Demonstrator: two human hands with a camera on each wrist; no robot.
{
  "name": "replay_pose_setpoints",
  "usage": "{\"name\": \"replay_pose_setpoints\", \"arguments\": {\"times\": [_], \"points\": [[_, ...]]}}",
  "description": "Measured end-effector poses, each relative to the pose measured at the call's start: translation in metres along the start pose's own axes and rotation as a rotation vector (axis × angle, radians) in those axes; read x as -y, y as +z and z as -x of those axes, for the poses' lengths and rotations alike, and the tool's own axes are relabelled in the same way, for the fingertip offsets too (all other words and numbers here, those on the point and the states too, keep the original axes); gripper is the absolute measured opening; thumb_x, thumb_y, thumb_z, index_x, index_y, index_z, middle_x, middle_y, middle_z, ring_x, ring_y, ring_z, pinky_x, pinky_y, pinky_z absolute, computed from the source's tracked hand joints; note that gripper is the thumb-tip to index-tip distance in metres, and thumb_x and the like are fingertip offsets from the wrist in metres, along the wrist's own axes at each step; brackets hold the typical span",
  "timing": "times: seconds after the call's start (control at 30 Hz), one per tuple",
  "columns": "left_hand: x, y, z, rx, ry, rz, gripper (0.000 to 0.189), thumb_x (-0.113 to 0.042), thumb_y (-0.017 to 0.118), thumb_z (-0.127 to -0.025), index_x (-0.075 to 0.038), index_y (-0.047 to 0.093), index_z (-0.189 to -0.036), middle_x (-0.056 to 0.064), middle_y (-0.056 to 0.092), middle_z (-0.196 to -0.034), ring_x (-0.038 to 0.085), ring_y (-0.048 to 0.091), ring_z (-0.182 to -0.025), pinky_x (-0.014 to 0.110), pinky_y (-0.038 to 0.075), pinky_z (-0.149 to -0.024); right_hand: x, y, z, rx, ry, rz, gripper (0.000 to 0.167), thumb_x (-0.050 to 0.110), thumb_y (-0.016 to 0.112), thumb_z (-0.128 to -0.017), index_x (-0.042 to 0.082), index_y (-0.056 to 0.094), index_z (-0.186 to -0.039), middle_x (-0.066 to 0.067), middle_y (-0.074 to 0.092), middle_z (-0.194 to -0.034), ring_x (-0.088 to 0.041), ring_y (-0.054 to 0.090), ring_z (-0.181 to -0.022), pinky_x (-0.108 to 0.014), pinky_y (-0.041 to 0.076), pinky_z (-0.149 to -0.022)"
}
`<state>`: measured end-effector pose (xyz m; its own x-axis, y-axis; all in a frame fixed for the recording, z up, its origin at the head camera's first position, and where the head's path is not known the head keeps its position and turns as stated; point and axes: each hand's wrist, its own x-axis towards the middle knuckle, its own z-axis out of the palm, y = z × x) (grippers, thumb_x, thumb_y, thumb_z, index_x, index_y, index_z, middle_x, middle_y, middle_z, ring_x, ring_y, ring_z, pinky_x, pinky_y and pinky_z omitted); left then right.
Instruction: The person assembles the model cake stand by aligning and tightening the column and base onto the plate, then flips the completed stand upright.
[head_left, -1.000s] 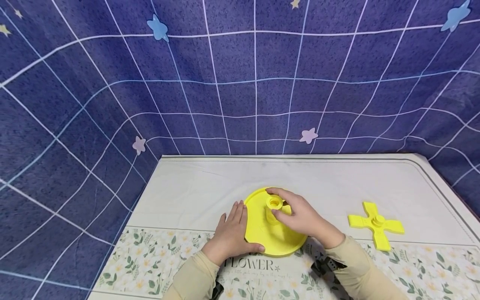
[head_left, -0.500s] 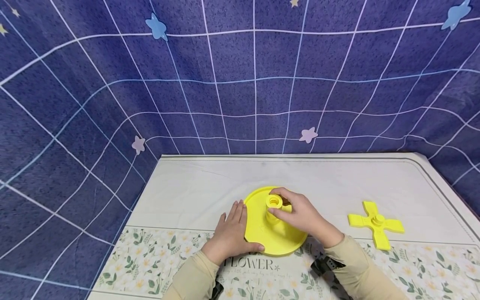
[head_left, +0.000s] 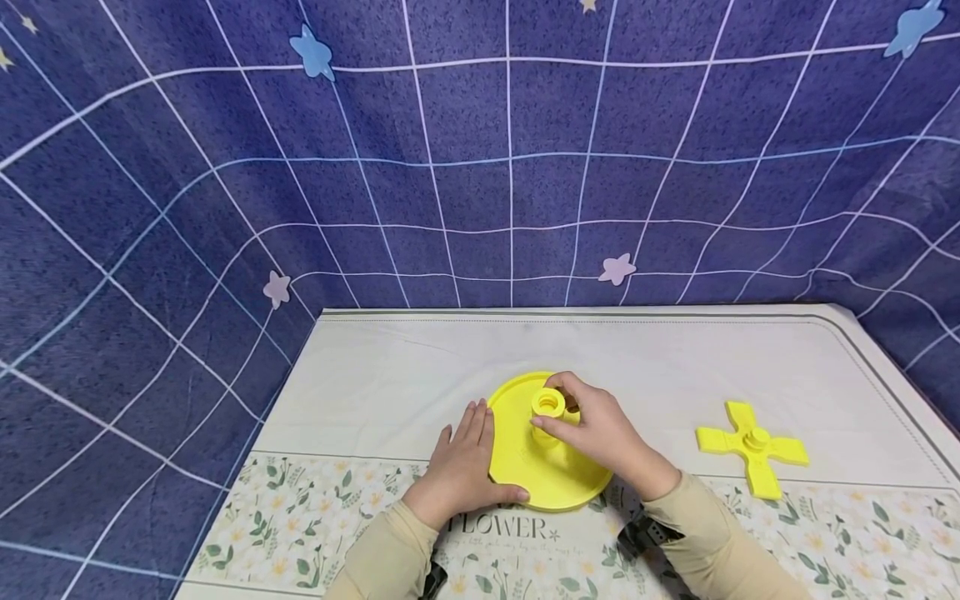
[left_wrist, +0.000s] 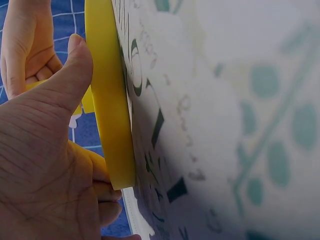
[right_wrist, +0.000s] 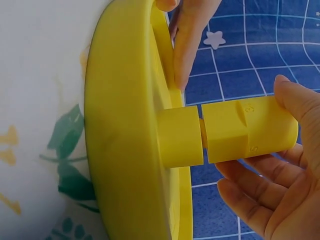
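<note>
Flowered worktop bears a yellow disc, its rim against the left hand, fingers straight. Beyond those, the right hand's fingers grip a yellow connector, gapped from the stub. Slanted pressure could jam them; slack left fingers could let the disc turn.

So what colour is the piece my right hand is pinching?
The pinched piece is yellow; the right wrist view shows it best.

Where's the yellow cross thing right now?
In the head view, the yellow cross lies on the right part of the table, to the right of the right hand and the round yellow plate.
</note>
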<state>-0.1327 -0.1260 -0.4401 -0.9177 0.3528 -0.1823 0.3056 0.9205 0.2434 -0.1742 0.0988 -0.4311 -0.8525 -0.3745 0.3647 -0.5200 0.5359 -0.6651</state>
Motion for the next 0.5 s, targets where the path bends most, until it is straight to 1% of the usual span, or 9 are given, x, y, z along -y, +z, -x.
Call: {"name": "replay_pose_setpoints", "arguments": {"times": [0.17,0.3,0.37,0.5], "points": [[0.0006,0.0006,-0.0006,-0.002,-0.001,-0.004,0.125,-0.078,0.062,-0.073,0.006,0.015,-0.153,0.021,0.007,-0.161,0.033,0.006,-0.148,0.059,0.020,-0.112,-0.0003,0.0025,-0.0001,-0.029,-0.010,0.037,0.041,0.034,0.079,-0.081,0.016,0.059,-0.113,0.006,0.063,-0.086,-0.011,0.055,-0.076,-0.032,0.048,-0.070],[0.0008,0.0011,-0.0008,-0.005,-0.001,-0.008,0.125,-0.079,0.061,-0.073,0.006,0.016,-0.153,0.021,0.007,-0.161,0.033,0.006,-0.148,0.059,0.020,-0.112,-0.0001,0.0039,0.0004,-0.045,-0.014,0.049,0.042,0.034,0.079,-0.081,0.016,0.059,-0.113,0.005,0.064,-0.086,-0.012,0.057,-0.077,-0.033,0.049,-0.070],[0.0007,0.0012,-0.0008,-0.006,-0.002,-0.006,0.125,-0.078,0.062,-0.072,0.006,0.016,-0.153,0.021,0.007,-0.161,0.033,0.006,-0.148,0.059,0.020,-0.112,0.0002,0.0037,0.0008,-0.047,-0.020,0.061,0.043,0.035,0.078,-0.081,0.015,0.059,-0.114,0.003,0.066,-0.091,-0.013,0.059,-0.079,-0.034,0.051,-0.072],[0.0008,0.0019,-0.0008,-0.010,-0.001,-0.002,0.126,-0.078,0.062,-0.072,0.006,0.016,-0.153,0.021,0.008,-0.161,0.032,0.006,-0.148,0.059,0.020,-0.112,0.0003,0.0023,0.0010,-0.044,-0.044,0.082,0.048,0.036,0.073,-0.085,0.012,0.057,-0.123,-0.005,0.067,-0.110,-0.020,0.064,-0.091,-0.038,0.053,-0.078]]}}
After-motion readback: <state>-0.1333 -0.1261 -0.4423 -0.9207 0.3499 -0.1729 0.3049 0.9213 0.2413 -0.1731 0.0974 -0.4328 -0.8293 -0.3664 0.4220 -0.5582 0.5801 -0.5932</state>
